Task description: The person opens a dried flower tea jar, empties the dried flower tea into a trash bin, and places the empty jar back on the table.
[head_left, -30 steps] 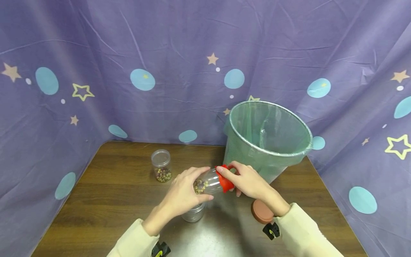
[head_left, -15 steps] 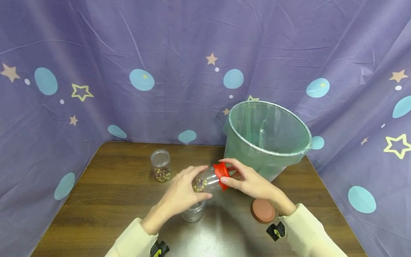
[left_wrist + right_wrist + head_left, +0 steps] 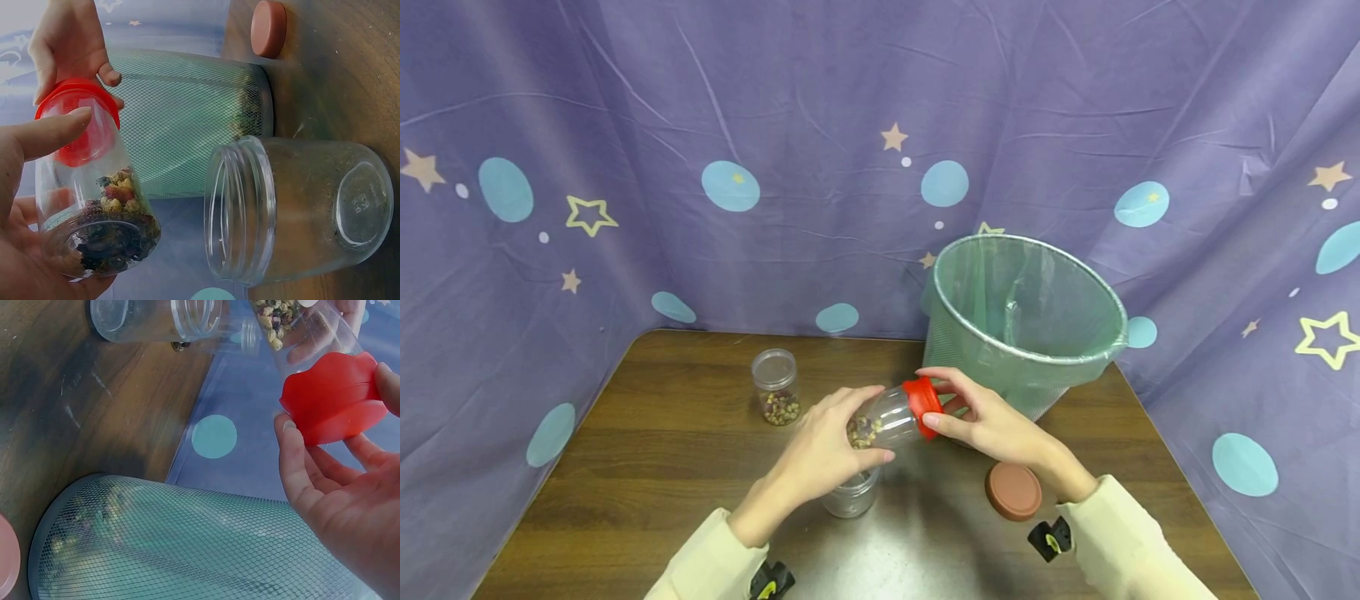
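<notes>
My left hand (image 3: pixel 820 454) grips a clear cup (image 3: pixel 892 418), holding it tilted above the table with its mouth toward the right. Dried flower buds and dark bits (image 3: pixel 115 206) lie in the bottom of it. A red, soft-looking lid with a wavy edge (image 3: pixel 331 397) covers the mouth. My right hand (image 3: pixel 981 421) holds this lid by its edge, thumb on one side and fingertips on the other. The left thumb lies along the cup's side, close to the red rim. Below the left hand stands an uncapped clear jar (image 3: pixel 312 206), partly hidden in the head view.
A mesh bin (image 3: pixel 1000 379) lined with a green bag stands behind the right hand. Further left is a clear jar (image 3: pixel 775 385) with dried flowers in its lower part. A round brown lid (image 3: pixel 1013 492) lies near the right forearm, on the wooden table (image 3: pixel 647 467).
My right hand has shifted its fingers from over the red lid to around its edge, and the lid now looks less bunched. The left hand and cup have barely moved.
</notes>
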{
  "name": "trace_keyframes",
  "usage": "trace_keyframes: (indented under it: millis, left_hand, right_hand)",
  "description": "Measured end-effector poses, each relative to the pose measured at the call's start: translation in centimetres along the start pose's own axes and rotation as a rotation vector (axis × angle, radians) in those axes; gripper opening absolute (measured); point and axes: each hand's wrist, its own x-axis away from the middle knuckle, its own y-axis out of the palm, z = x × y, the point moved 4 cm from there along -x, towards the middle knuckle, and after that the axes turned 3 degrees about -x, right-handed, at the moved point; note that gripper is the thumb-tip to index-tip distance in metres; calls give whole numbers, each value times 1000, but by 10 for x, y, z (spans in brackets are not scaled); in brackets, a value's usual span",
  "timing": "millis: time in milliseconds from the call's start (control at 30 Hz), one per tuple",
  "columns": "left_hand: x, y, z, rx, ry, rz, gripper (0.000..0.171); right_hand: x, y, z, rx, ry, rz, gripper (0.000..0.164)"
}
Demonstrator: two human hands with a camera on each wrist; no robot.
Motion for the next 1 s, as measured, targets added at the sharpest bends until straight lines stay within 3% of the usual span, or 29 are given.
trace_keyframes:
  millis: [1000]
  left_hand:
    - [2,-3,-7,-20,-36,-1,79]
  right_hand:
    - [6,-5,10,94,-5,32,54]
